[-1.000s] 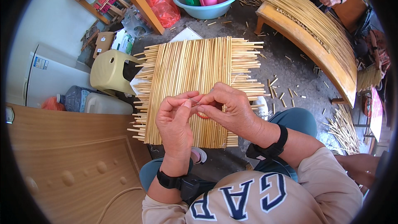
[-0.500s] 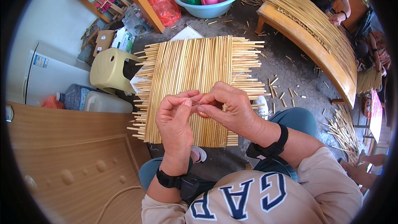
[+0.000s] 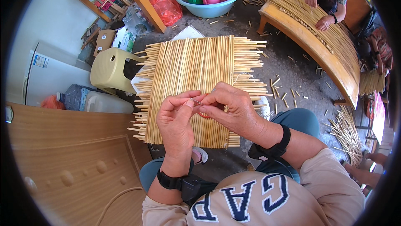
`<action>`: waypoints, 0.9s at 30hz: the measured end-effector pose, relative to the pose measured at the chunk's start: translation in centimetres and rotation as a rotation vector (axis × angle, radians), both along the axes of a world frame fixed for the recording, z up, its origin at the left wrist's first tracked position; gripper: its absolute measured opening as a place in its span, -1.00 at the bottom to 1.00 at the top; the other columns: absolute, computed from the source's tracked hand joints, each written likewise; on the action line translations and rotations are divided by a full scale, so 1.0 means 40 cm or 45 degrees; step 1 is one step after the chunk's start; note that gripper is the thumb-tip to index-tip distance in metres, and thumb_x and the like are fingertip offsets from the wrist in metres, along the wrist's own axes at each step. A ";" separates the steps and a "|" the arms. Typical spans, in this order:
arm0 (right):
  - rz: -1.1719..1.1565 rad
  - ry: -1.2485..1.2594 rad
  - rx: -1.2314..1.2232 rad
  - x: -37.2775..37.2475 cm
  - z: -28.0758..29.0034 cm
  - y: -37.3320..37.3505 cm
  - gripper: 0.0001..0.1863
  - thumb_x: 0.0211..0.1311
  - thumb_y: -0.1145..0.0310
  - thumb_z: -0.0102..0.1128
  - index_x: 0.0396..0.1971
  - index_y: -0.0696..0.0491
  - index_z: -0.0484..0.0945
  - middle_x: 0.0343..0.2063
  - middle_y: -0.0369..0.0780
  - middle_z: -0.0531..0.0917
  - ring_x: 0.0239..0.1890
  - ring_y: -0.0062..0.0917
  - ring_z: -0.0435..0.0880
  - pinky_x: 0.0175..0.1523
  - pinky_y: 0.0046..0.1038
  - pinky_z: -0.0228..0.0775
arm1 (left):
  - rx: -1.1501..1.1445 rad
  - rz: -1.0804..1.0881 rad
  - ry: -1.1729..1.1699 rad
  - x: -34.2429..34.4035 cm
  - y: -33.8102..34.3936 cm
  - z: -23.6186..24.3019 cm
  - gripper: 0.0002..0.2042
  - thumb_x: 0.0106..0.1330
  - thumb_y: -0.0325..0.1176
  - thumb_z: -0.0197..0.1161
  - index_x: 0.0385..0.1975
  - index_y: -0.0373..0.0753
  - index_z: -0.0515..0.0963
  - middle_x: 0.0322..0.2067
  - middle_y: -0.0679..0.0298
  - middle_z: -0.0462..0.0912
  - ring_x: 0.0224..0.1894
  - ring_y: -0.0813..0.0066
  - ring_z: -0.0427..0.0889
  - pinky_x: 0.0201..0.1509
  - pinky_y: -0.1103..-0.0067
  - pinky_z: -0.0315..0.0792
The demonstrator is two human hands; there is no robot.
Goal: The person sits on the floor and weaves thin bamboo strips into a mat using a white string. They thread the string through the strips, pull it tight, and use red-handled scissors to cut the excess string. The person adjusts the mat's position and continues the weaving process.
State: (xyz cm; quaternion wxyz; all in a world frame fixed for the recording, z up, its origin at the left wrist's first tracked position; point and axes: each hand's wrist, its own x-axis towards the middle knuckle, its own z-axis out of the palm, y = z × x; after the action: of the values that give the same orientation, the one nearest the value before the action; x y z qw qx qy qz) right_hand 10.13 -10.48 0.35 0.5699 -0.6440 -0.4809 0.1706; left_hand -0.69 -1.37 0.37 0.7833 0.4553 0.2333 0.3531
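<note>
Over the near half of a mat of straw-coloured stalks (image 3: 188, 65), my two hands meet with fingertips almost touching. My left hand (image 3: 177, 119) pinches one end of a thin, needle-like piece (image 3: 196, 101) between thumb and forefinger. The other end runs into the pinched fingers of my right hand (image 3: 234, 109). Whether thread passes through it is too small to see. Part of a red ring (image 3: 204, 115) shows beneath my right fingers; the rest is hidden. The mat has a layer of upright stalks over crosswise ones, whose ends stick out at both sides.
A cream stool (image 3: 109, 69) and wooden door panel (image 3: 75, 155) stand left. A blue basin (image 3: 209, 12) with flasks sits beyond the mat. At right, a person's hands (image 3: 323, 22) work over a long wooden bench (image 3: 309, 38) with stalks. Cut pieces (image 3: 285, 96) litter the floor.
My hands keep the same pinch, nearly still. At the bench on the far right, the other person has leaned in, and both their hands now show over the stalks.
</note>
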 end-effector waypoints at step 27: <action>-0.033 -0.459 -0.022 -0.004 -0.015 0.003 -0.88 -0.11 0.50 0.19 -0.48 0.04 0.50 -0.61 -0.22 0.37 -0.59 -0.40 0.48 -0.55 -0.47 0.35 | -0.298 0.004 -0.023 -0.001 0.011 -0.033 -0.94 0.11 -0.54 -0.04 -0.46 -0.30 0.39 -0.32 0.04 0.51 -0.33 0.37 0.55 -0.26 0.55 0.47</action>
State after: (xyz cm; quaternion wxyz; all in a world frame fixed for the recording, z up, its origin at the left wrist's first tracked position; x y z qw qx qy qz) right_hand 9.95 -10.38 -0.27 0.4710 -0.6752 -0.5656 0.0491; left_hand -0.72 -0.95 -0.94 0.8325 0.3572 0.2666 0.3290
